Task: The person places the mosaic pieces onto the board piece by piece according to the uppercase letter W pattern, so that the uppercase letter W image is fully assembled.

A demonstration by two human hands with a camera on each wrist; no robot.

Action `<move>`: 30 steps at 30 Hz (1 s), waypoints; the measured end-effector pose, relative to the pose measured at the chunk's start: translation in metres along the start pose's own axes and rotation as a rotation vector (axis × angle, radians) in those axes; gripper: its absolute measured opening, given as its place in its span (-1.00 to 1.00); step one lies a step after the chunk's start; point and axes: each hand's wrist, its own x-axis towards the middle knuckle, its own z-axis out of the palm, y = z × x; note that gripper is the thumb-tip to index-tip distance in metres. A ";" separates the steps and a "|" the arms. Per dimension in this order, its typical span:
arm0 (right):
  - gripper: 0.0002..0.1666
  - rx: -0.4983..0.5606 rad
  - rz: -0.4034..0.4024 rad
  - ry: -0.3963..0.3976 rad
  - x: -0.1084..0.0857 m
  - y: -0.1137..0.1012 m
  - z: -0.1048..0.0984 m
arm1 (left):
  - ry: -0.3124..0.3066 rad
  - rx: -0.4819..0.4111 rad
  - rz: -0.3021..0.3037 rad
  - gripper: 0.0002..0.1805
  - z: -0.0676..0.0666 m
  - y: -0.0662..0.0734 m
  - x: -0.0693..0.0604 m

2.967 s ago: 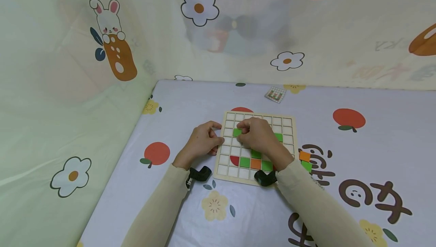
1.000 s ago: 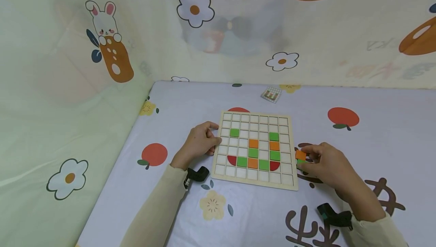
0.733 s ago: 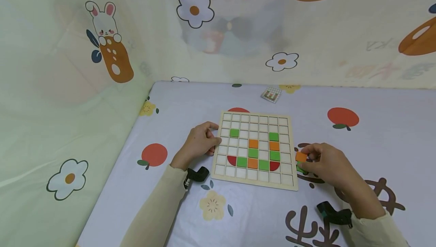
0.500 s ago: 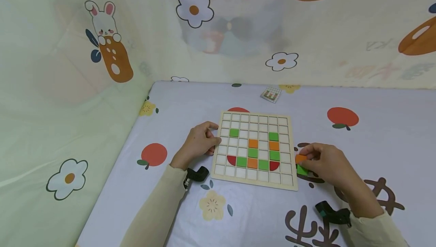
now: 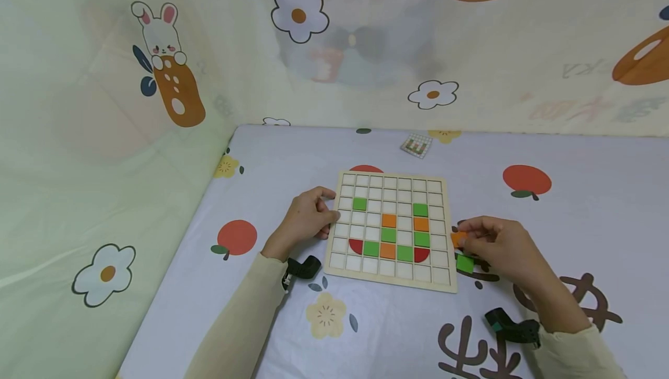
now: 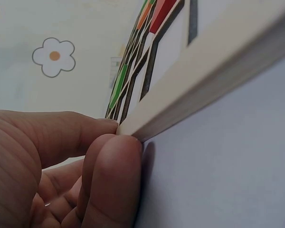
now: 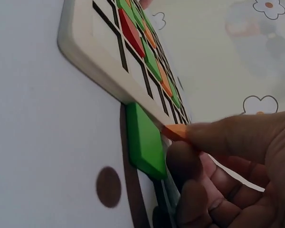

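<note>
A pale wooden grid board lies on the cloth, with several green and orange square tiles and two red rounded tiles in its cells. At its left edge, my left hand rests thumb and index fingertips against the frame; the left wrist view shows these fingertips close up. My right hand, just right of the board, pinches an orange square tile between thumb and index finger. Beside the board's right edge, below that tile, lies a loose green square tile, seen near the fingers in the right wrist view.
A small card printed with a coloured grid lies behind the board. The table cloth carries printed fruit, flowers and dark lettering. Patterned curtains stand at the back and left.
My right hand has left the board for the loose tiles at its right. It has drawn the orange tile off the green one, uncovering it. The left hand stays at the edge.
</note>
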 end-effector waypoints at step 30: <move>-0.61 -0.157 -0.122 0.060 0.009 -0.023 0.016 | -0.004 -0.005 0.013 -0.54 -0.001 0.000 -0.001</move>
